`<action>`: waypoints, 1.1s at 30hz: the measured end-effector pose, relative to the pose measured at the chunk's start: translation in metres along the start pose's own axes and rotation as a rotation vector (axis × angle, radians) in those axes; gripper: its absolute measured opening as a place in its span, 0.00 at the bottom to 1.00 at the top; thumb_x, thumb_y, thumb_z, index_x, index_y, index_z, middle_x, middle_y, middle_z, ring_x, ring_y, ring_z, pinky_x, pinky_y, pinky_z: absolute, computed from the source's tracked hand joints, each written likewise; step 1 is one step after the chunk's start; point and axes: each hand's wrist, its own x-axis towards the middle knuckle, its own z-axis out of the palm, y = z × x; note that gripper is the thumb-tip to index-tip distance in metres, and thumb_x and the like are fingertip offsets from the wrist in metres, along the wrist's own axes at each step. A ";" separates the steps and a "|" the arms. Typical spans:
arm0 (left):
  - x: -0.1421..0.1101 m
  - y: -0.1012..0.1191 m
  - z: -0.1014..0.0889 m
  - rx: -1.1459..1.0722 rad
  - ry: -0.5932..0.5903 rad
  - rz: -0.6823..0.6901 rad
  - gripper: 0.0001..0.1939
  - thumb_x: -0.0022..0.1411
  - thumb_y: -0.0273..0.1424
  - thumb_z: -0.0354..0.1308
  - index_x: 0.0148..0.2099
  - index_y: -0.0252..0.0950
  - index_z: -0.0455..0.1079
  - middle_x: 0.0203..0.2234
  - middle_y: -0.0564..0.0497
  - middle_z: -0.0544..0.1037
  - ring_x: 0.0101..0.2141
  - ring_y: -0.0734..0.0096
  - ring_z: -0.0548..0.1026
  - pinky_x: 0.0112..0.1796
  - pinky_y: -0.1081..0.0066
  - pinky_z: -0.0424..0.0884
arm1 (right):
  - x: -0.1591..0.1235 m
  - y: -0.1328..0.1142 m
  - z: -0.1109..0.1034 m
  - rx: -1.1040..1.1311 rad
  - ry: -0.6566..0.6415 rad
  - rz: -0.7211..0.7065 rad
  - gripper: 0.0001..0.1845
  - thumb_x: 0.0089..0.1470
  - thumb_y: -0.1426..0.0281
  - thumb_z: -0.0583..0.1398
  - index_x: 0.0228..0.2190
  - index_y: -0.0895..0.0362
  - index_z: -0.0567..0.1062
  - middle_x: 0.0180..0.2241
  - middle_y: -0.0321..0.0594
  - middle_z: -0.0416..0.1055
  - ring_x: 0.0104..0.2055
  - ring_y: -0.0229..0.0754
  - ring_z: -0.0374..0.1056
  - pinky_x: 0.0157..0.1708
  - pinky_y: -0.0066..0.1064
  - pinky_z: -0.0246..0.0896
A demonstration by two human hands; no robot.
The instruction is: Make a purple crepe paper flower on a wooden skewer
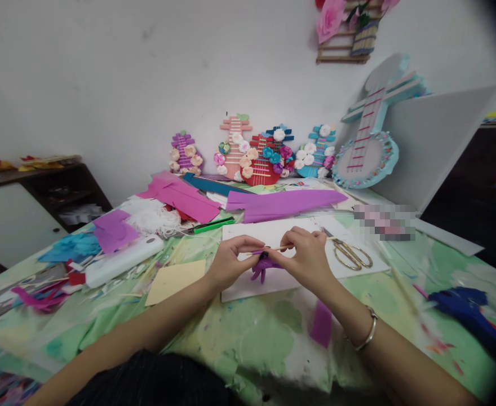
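Note:
My left hand (pixel 232 260) and my right hand (pixel 308 256) meet over a white board (pixel 248 290), both with fingers closed. Between them a thin wooden stick (pixel 278 248) lies nearly level, its right end passing through my right fingers. Purple crepe paper (pixel 261 269) hangs in narrow strips below the stick, pinched by my fingertips. A small dark bit shows at the pinch; I cannot make out what it is. Just right of my right hand, gold-handled scissors (pixel 351 255) rest on the board.
Purple crepe sheets (pixel 286 204), pink paper (pixel 184 197) and a green cutter (pixel 214 225) lie behind the board. To the left are white string (pixel 153 219) and yellow paper (pixel 175 279). A blue glue gun (pixel 463 304) sits at right. Decorated lute shapes (pixel 260 163) lean against the wall.

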 end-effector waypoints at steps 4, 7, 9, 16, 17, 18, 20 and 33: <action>0.000 0.002 -0.001 -0.031 -0.008 0.047 0.10 0.50 0.24 0.62 0.38 0.31 0.72 0.34 0.44 0.80 0.37 0.63 0.78 0.41 0.67 0.74 | -0.001 0.000 0.001 -0.013 0.036 -0.024 0.21 0.52 0.55 0.57 0.20 0.59 0.66 0.24 0.36 0.68 0.31 0.39 0.63 0.36 0.35 0.38; -0.001 0.003 -0.002 -0.084 -0.029 0.078 0.10 0.52 0.25 0.61 0.39 0.31 0.72 0.35 0.43 0.79 0.38 0.62 0.78 0.42 0.66 0.74 | -0.002 0.000 0.002 -0.020 0.068 -0.039 0.20 0.52 0.56 0.57 0.21 0.59 0.65 0.25 0.36 0.68 0.31 0.39 0.62 0.37 0.35 0.38; -0.002 0.004 -0.004 -0.103 -0.035 0.078 0.08 0.55 0.27 0.60 0.39 0.31 0.72 0.35 0.43 0.79 0.39 0.62 0.78 0.42 0.66 0.74 | -0.002 -0.001 0.003 -0.023 0.086 -0.053 0.20 0.52 0.56 0.57 0.21 0.58 0.65 0.25 0.36 0.68 0.31 0.39 0.62 0.37 0.35 0.38; -0.001 0.003 -0.005 -0.029 -0.027 0.115 0.07 0.56 0.26 0.59 0.39 0.32 0.72 0.34 0.45 0.80 0.38 0.64 0.78 0.42 0.67 0.74 | -0.004 -0.003 0.004 -0.056 0.119 -0.093 0.17 0.53 0.58 0.58 0.22 0.58 0.64 0.25 0.35 0.67 0.31 0.39 0.62 0.38 0.36 0.39; -0.001 0.004 -0.005 -0.016 -0.027 0.126 0.08 0.55 0.25 0.59 0.39 0.32 0.72 0.34 0.45 0.80 0.38 0.64 0.77 0.42 0.67 0.74 | -0.004 -0.002 0.004 -0.063 0.124 -0.102 0.17 0.52 0.58 0.58 0.22 0.58 0.64 0.25 0.35 0.67 0.31 0.39 0.62 0.39 0.36 0.39; -0.001 0.004 -0.005 -0.005 -0.023 0.138 0.09 0.55 0.25 0.59 0.40 0.32 0.72 0.34 0.45 0.79 0.38 0.64 0.77 0.42 0.67 0.73 | -0.004 -0.002 0.005 -0.072 0.131 -0.111 0.17 0.52 0.58 0.59 0.22 0.58 0.64 0.25 0.35 0.66 0.31 0.40 0.61 0.39 0.36 0.39; 0.000 0.005 -0.005 0.031 -0.011 0.170 0.12 0.54 0.23 0.58 0.43 0.32 0.71 0.37 0.45 0.79 0.39 0.65 0.77 0.43 0.67 0.72 | -0.004 0.000 0.006 -0.101 0.149 -0.130 0.18 0.51 0.57 0.59 0.22 0.58 0.64 0.25 0.36 0.66 0.32 0.40 0.61 0.39 0.36 0.39; -0.003 0.011 -0.004 0.366 0.043 0.354 0.14 0.53 0.22 0.55 0.44 0.34 0.70 0.31 0.50 0.79 0.33 0.70 0.76 0.38 0.71 0.71 | -0.007 -0.002 0.007 -0.206 0.176 -0.199 0.16 0.52 0.59 0.58 0.24 0.57 0.65 0.26 0.38 0.65 0.32 0.42 0.59 0.41 0.38 0.39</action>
